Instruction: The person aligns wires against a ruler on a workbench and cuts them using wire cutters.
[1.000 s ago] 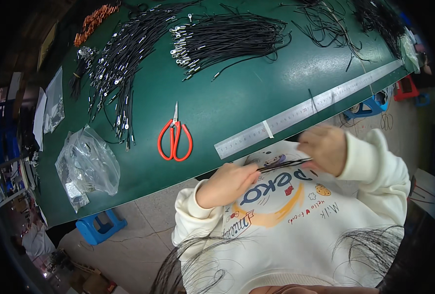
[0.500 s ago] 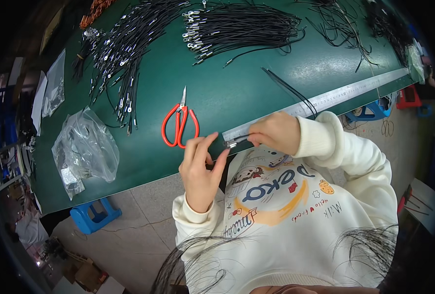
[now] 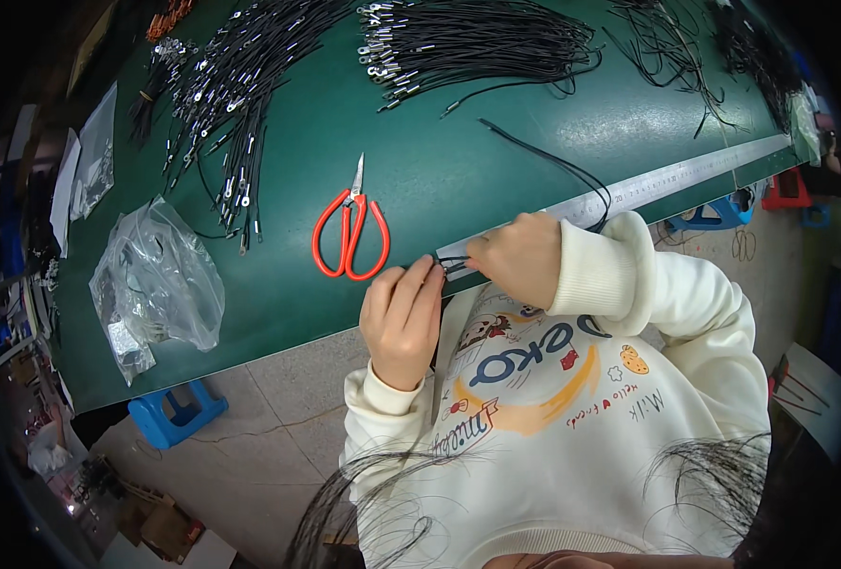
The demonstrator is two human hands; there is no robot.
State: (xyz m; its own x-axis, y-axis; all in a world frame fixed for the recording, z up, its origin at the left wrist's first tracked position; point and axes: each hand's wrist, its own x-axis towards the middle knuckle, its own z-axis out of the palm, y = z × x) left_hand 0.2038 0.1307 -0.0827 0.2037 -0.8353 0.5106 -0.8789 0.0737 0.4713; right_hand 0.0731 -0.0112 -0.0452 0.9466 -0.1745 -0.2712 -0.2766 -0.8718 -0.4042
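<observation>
Near the table's front edge, my left hand [image 3: 404, 322] is closed, its fingertips pinched on the ends of thin black cables [image 3: 591, 180]; the fingers hide these ends. Close beside it on the right, my right hand [image 3: 520, 261] grips the same cables a short way along. From there the cables curve out over a steel ruler [image 3: 676, 180], and their free ends point toward the table's middle. The ruler lies along the front edge, partly under my right hand. Red-handled scissors [image 3: 355, 199] rest just beyond my left hand, blades pointing away.
Black cables with metal lugs lie in a heap [image 3: 240, 104] at far left and a bundle [image 3: 477, 47] at far centre. Loose cables [image 3: 667, 57] are at far right. A clear plastic bag [image 3: 174, 284] sits left on the green table [image 3: 307, 123]. A blue stool [image 3: 179, 417] stands below.
My left fingers, spread around the metal cable ends before, have closed over them. My right hand has shifted slightly left, and the cables' free ends have swung left.
</observation>
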